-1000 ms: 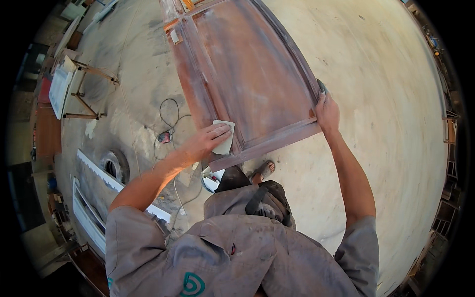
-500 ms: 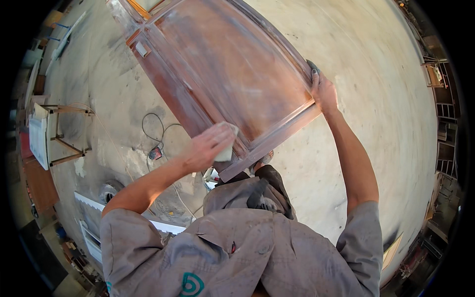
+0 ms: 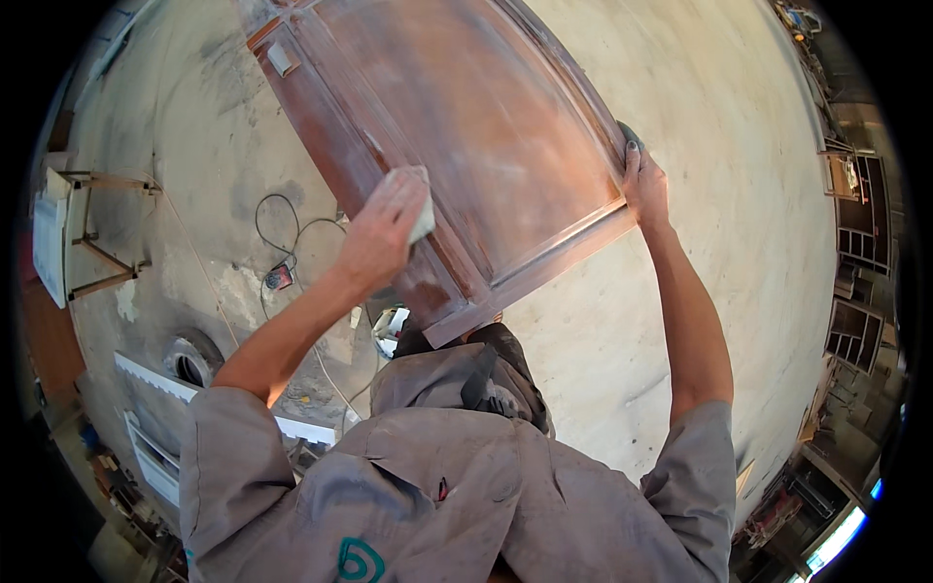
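A reddish-brown wooden panel door [image 3: 486,146], streaked with whitish dust, slants across the upper middle in front of me. My left hand [image 3: 381,233] is closed on a pale sanding pad [image 3: 424,220] and presses it against the door's left frame strip. My right hand [image 3: 649,189] grips the door's right edge near its lower corner, thumb on top and the other fingers mostly hidden. Something dark [image 3: 628,134] shows beside that thumb; I cannot make out what it is. Farther up, a small light folded piece [image 3: 282,59] lies on the left frame strip.
On the stained floor to the left are a looping cable [image 3: 260,228], a small red-and-black device [image 3: 280,277], a tyre [image 3: 192,360] and a white notched strip [image 3: 154,377]. A wooden-legged stand [image 3: 107,262] is at far left. Shelving [image 3: 863,228] lines the right.
My left hand has slid the sanding pad up the left frame strip, away from the lower corner. My right hand keeps its hold on the edge. The whole view has shifted slightly.
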Demonstrator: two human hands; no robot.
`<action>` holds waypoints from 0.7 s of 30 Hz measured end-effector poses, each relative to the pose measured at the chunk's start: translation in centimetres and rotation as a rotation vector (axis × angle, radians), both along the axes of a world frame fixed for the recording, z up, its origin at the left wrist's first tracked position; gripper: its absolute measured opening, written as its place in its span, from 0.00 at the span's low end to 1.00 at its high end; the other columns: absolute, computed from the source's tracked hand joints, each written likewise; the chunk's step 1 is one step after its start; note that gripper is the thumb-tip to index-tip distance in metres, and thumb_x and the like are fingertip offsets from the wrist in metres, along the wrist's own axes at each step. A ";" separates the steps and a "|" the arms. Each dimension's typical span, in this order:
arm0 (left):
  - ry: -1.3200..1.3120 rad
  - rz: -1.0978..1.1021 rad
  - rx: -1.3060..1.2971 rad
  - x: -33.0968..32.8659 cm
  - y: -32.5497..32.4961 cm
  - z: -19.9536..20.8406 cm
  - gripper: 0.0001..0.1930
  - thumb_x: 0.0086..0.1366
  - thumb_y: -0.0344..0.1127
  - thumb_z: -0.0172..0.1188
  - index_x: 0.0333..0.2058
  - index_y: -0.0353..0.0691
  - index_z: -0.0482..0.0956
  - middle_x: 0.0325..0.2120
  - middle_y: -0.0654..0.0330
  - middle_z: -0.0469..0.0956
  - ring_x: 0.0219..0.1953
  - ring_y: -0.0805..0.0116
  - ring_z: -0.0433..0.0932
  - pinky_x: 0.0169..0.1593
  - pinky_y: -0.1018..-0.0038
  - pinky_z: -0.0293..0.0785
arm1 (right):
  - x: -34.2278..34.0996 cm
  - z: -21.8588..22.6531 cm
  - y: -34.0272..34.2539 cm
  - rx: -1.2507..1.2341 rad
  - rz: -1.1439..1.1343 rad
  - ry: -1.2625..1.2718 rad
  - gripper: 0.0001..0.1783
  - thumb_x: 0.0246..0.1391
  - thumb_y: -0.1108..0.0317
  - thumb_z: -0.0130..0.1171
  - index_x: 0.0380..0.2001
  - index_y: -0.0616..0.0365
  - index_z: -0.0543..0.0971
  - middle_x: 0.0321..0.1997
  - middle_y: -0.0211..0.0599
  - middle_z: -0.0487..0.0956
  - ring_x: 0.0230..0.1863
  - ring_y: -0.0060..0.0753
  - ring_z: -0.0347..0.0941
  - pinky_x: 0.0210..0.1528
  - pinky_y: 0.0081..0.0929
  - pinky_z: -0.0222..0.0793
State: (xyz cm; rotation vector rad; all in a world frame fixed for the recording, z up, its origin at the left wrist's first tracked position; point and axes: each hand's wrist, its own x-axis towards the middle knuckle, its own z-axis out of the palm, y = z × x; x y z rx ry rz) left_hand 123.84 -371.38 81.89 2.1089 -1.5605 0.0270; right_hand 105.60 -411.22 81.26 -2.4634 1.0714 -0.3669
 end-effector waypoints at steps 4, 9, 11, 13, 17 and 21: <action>0.252 -0.284 0.035 -10.9 2.3 0.3 0.32 0.55 0.23 0.57 0.62 0.27 0.70 0.62 0.41 0.71 0.67 0.44 0.68 0.73 0.52 0.61 | 0.9 2.3 1.9 0.053 0.046 -0.065 0.25 0.75 0.51 0.40 0.56 0.56 0.78 0.44 0.63 0.82 0.47 0.65 0.79 0.48 0.50 0.73; 0.022 0.105 -0.039 -4.3 0.9 -0.7 0.33 0.55 0.26 0.58 0.63 0.28 0.70 0.63 0.41 0.69 0.68 0.44 0.66 0.74 0.55 0.60 | 0.9 2.5 1.4 0.086 0.045 0.022 0.26 0.75 0.52 0.41 0.53 0.62 0.79 0.42 0.64 0.81 0.44 0.67 0.78 0.48 0.48 0.72; 0.049 0.106 -0.011 -9.7 1.3 -1.7 0.33 0.56 0.26 0.57 0.63 0.26 0.69 0.64 0.40 0.69 0.68 0.41 0.66 0.73 0.52 0.61 | 0.3 0.9 0.2 0.048 0.063 -0.034 0.26 0.75 0.52 0.40 0.53 0.62 0.79 0.41 0.64 0.81 0.42 0.66 0.78 0.47 0.47 0.72; 0.219 0.074 -0.015 -18.6 2.8 -1.2 0.33 0.56 0.26 0.54 0.63 0.25 0.68 0.65 0.40 0.67 0.69 0.41 0.64 0.73 0.51 0.60 | 0.5 0.5 0.3 0.033 0.090 -0.057 0.26 0.75 0.53 0.40 0.53 0.62 0.79 0.40 0.63 0.82 0.42 0.66 0.78 0.47 0.47 0.72; 0.173 0.311 -0.017 -14.6 0.6 -0.5 0.34 0.57 0.24 0.53 0.65 0.24 0.66 0.68 0.39 0.63 0.71 0.42 0.61 0.74 0.53 0.56 | 0.7 1.8 1.2 0.054 0.120 -0.066 0.24 0.74 0.54 0.40 0.57 0.55 0.79 0.42 0.63 0.82 0.43 0.67 0.78 0.46 0.50 0.73; 0.190 0.423 -0.089 -22.3 0.1 -0.5 0.34 0.56 0.22 0.54 0.64 0.23 0.65 0.68 0.39 0.62 0.71 0.41 0.60 0.74 0.52 0.57 | -0.1 0.8 0.6 0.012 0.214 -0.197 0.23 0.74 0.56 0.40 0.61 0.51 0.78 0.43 0.62 0.82 0.44 0.66 0.79 0.47 0.50 0.73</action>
